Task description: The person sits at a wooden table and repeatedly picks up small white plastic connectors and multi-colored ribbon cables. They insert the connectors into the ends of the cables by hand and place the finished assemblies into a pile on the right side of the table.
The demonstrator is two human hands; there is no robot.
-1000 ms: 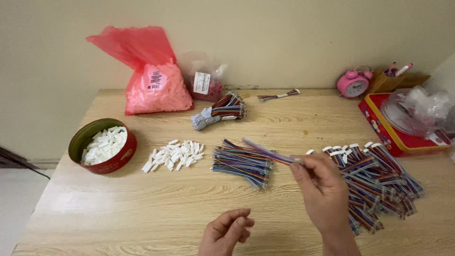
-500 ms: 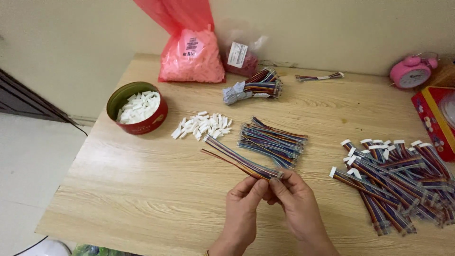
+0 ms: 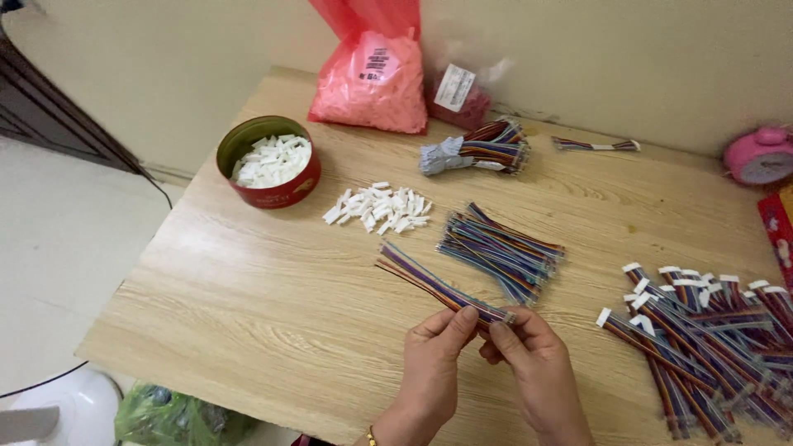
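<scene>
Wooden tabletop [image 3: 248, 314] against a cream wall, pale floor off to the left. Nearest the camera, both hands are pinched closed on one flat multicoloured ribbon cable [image 3: 429, 285]: left hand [image 3: 434, 363] has thumb and forefinger clamped on it just short of its near end, right hand [image 3: 533, 359] grips the near end itself, fingertips of the two hands almost touching. Cable runs up-left from the hands, its far end fanned out just above the table. Right of the hands, a pile of ribbon cables with white connectors fitted [image 3: 710, 339]. Just beyond the hands, a bundle of bare ribbon cables [image 3: 500, 252]. Further back, a loose heap of white plastic connector housings [image 3: 378, 206], and left of it a round red tin [image 3: 273, 161] holding more of them. At the far edge: tied cable bundle [image 3: 479, 150], small cable set [image 3: 595, 145], red plastic bag [image 3: 372, 70], pink alarm clock [image 3: 760, 155] at the right.
</scene>
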